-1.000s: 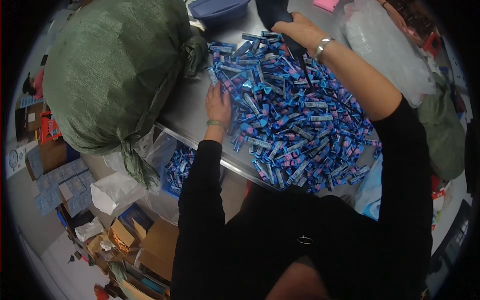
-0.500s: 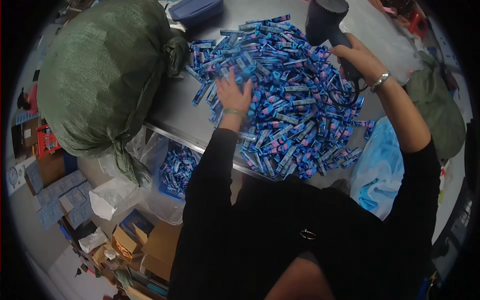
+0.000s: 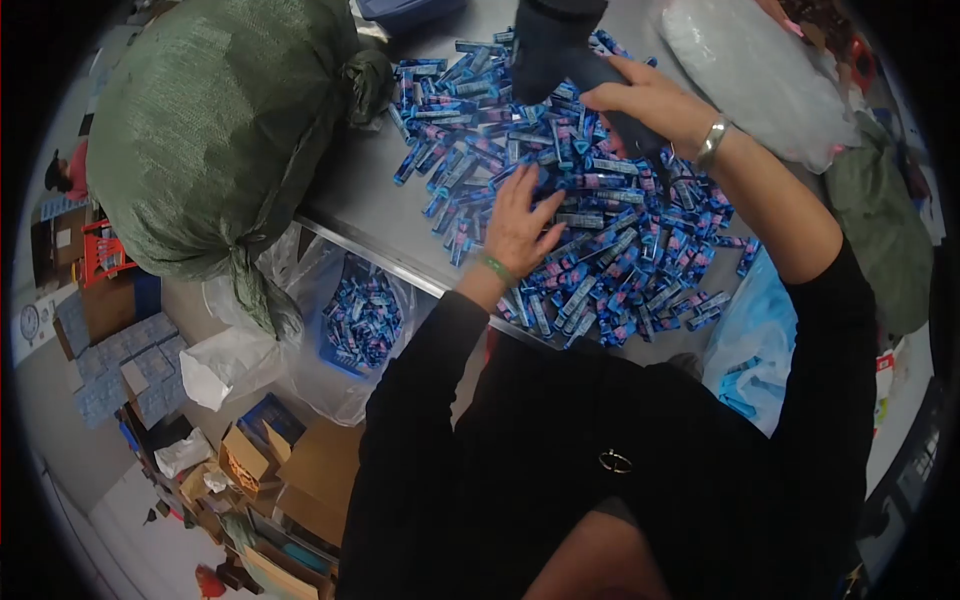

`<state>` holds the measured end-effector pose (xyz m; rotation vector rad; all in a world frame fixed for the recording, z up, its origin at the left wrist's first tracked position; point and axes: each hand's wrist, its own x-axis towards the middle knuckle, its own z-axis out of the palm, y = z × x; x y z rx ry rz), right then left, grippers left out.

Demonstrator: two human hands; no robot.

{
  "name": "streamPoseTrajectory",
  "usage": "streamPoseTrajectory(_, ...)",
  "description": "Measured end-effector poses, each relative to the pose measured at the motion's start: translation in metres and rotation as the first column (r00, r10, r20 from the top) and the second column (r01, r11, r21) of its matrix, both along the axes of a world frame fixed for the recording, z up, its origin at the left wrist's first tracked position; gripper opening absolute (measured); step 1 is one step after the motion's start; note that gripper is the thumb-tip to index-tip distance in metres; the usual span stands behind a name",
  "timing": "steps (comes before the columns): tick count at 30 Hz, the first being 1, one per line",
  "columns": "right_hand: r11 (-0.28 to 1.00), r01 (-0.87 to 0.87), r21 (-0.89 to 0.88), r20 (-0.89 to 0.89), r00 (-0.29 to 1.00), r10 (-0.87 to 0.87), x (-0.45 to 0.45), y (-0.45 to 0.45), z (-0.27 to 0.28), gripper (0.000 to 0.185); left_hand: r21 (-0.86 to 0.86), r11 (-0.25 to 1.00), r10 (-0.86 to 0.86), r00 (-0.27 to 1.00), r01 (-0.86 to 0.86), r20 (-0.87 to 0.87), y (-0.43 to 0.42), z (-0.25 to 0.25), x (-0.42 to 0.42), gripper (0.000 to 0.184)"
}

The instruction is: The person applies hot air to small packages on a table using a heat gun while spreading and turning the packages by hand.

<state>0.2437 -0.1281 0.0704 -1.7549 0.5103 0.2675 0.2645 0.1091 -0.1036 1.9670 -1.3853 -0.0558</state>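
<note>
A spread pile of small blue-and-pink wrapped sticks (image 3: 600, 265) lies on the metal table (image 3: 370, 195). My left hand (image 3: 517, 230) rests on the pile with its fingers spread, holding nothing. In my right hand (image 3: 655, 105) is the handle of a dark hair dryer (image 3: 556, 50), with my fingers wrapped round it. The barrel is above the far part of the pile, and the top of the dryer is cut off by the frame's edge. Part of its cord shows below my right hand.
A big green woven sack (image 3: 220, 140) stands at the left. Below the table edge, a blue bin (image 3: 345, 358) lined with clear plastic holds more sticks. A light-blue plastic bag (image 3: 755, 340) hangs at the right, and a white plastic bag (image 3: 745, 75) lies behind. Cardboard boxes (image 3: 325, 470) stand lower left.
My right hand has carried the hair dryer left over the pile. My left hand has shifted right and slightly nearer to me, still spread. Sticks at the pile's left have been spread out.
</note>
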Motion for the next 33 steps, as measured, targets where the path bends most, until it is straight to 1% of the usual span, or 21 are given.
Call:
streamPoseTrajectory(1,1.0,-0.005,0.004,-0.001,1.0,0.005,0.001,0.006,0.003,0.046,0.023,0.992,0.123,0.992,-0.124,0.034,0.016,0.003,-0.002,0.045)
streamPoseTrajectory(3,0.981,-0.192,-0.003,-0.008,0.981,0.192,0.005,0.016,0.011,0.045,0.024,0.908,0.414,0.905,-0.418,0.095,0.048,-0.013,-0.001,0.046)
streamPoseTrajectory(5,0.984,-0.178,-0.02,0.011,0.984,0.178,0.017,0.024,0.007,0.044,0.067,0.791,0.606,0.793,-0.609,0.053,0.078,-0.035,0.006,0.049)
streamPoseTrajectory(6,0.995,-0.033,-0.099,0.06,0.997,0.039,0.025,0.03,0.003,0.044,0.065,0.789,0.608,0.792,-0.61,0.054,0.091,-0.047,0.011,0.049)
streamPoseTrajectory(8,0.955,0.212,-0.205,0.148,0.972,-0.184,0.042,0.037,-0.013,0.043,0.126,0.65,0.739,0.661,-0.75,0.128,0.11,-0.063,0.022,0.049)
streamPoseTrajectory(9,0.956,0.209,-0.204,0.15,0.972,-0.181,0.045,0.04,-0.017,0.043,0.125,0.646,0.741,0.658,-0.753,0.13,0.113,-0.062,0.025,0.049)
streamPoseTrajectory(11,0.993,-0.017,-0.115,0.125,0.992,0.032,0.051,0.045,-0.022,0.052,0.117,0.601,0.789,0.61,-0.791,0.074,0.116,-0.062,0.032,0.047)
streamPoseTrajectory(12,0.993,-0.022,-0.115,0.127,0.991,0.036,0.056,0.049,-0.021,0.052,0.116,0.597,0.792,0.606,-0.794,0.075,0.116,-0.063,0.036,0.047)
streamPoseTrajectory(15,0.992,-0.105,0.064,0.102,0.99,0.098,0.073,0.069,-0.02,0.054,0.137,0.593,0.8,0.6,-0.794,0.019,0.116,-0.064,0.046,0.046)
streamPoseTrajectory(16,0.995,-0.055,-0.078,0.137,0.988,0.065,0.083,0.074,-0.02,0.054,0.143,0.599,0.797,0.605,-0.788,-0.003,0.115,-0.063,0.049,0.046)
streamPoseTrajectory(17,0.995,-0.058,-0.078,0.138,0.988,0.068,0.096,0.075,-0.032,0.054,0.148,0.605,0.793,0.609,-0.782,-0.024,0.115,-0.062,0.052,0.046)
streamPoseTrajectory(19,0.954,0.151,-0.26,0.3,0.951,-0.069,0.12,0.078,-0.062,0.053,0.136,0.594,0.801,0.598,-0.793,-0.007,0.117,-0.063,0.059,0.046)
streamPoseTrajectory(21,0.949,0.158,-0.271,0.326,0.943,-0.064,0.115,0.08,-0.058,0.05,0.129,0.59,0.804,0.595,-0.797,0.003,0.117,-0.064,0.066,0.045)
streamPoseTrajectory(23,0.984,-0.174,0.043,0.092,0.981,0.169,0.089,0.083,-0.011,0.046,0.134,0.569,0.821,0.568,-0.811,-0.048,0.115,-0.063,0.076,0.044)
streamPoseTrajectory(24,0.97,-0.218,0.109,0.033,0.976,0.216,0.083,0.08,-0.006,0.043,0.129,0.582,0.813,0.58,-0.803,-0.062,0.112,-0.065,0.085,0.044)
streamPoseTrajectory(25,0.975,-0.2,0.095,0.022,0.98,0.199,0.08,0.071,-0.003,0.043,0.117,0.583,0.811,0.584,-0.804,-0.031,0.111,-0.069,0.094,0.044)
streamPoseTrajectory(27,0.987,-0.147,-0.065,0.043,0.988,0.15,0.074,0.05,-0.001,0.042,0.111,0.606,0.793,0.609,-0.788,-0.008,0.104,-0.068,0.111,0.043)
streamPoseTrajectory(28,0.982,-0.051,-0.182,0.116,0.991,0.073,0.075,0.028,-0.012,0.041,0.105,0.618,0.784,0.62,-0.779,-0.016,0.098,-0.069,0.121,0.043)
streamPoseTrajectory(30,0.933,0.199,-0.301,0.249,0.961,-0.124,0.079,-0.033,-0.035,0.043,0.078,0.677,0.729,0.681,-0.732,0.066,0.084,-0.074,0.138,0.044)
streamPoseTrajectory(31,0.928,0.279,-0.249,0.204,0.951,-0.231,0.072,-0.056,-0.031,0.044,0.077,0.682,0.725,0.686,-0.728,0.061,0.073,-0.074,0.144,0.044)
streamPoseTrajectory(33,0.898,0.392,-0.201,0.144,0.918,-0.369,0.053,-0.078,-0.019,0.045,0.062,0.774,0.605,0.765,-0.63,0.219,0.048,-0.066,0.159,0.045)
